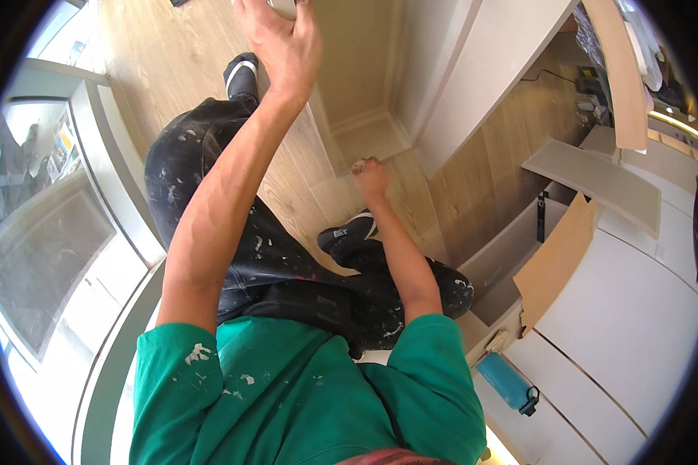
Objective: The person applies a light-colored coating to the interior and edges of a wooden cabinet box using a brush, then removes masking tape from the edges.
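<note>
My left hand point(281, 48) is raised toward the top of the view, fingers wrapped around a pale grey object point(285, 6) that the frame's edge mostly cuts off. My right hand point(371, 177) is lower, near the middle, curled into a fist over the wooden floor point(171, 54); nothing shows inside it. Below the arms I see my green paint-flecked shirt point(287, 395), black spattered trousers point(287, 271) and two black shoes with white stripes point(350, 231).
A white panel point(481, 70) and skirting meet at a corner ahead. A window frame point(116, 178) runs along the left. At right lie white boards point(620, 310), a brown cardboard piece point(554, 260), a small black object point(541, 217) and a teal bottle point(508, 381).
</note>
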The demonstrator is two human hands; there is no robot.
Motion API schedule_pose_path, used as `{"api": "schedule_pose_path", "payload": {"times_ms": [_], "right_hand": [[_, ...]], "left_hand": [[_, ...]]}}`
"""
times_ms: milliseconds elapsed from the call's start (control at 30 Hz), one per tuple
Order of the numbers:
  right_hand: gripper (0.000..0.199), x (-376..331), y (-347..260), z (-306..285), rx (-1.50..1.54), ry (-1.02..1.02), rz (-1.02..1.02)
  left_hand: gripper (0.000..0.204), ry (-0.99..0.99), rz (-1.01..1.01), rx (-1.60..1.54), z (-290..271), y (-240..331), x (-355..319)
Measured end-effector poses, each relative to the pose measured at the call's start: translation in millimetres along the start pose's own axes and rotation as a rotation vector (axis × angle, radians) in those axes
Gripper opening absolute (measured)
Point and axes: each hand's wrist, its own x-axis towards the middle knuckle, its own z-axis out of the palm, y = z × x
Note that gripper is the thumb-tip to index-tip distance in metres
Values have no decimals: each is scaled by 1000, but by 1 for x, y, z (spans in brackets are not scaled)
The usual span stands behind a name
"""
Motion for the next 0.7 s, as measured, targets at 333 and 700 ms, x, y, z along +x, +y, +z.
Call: {"api": "schedule_pose_path", "payload": {"times_ms": [333,700], "right_hand": [[17,-5,-29,29,-114,98,170],[16,-1,-36,47,-191,75,255]], "left_hand": [[58,-37,-72,-12,-3,6,-2],[57,-41,-79,11,-2,7,-1]]}}
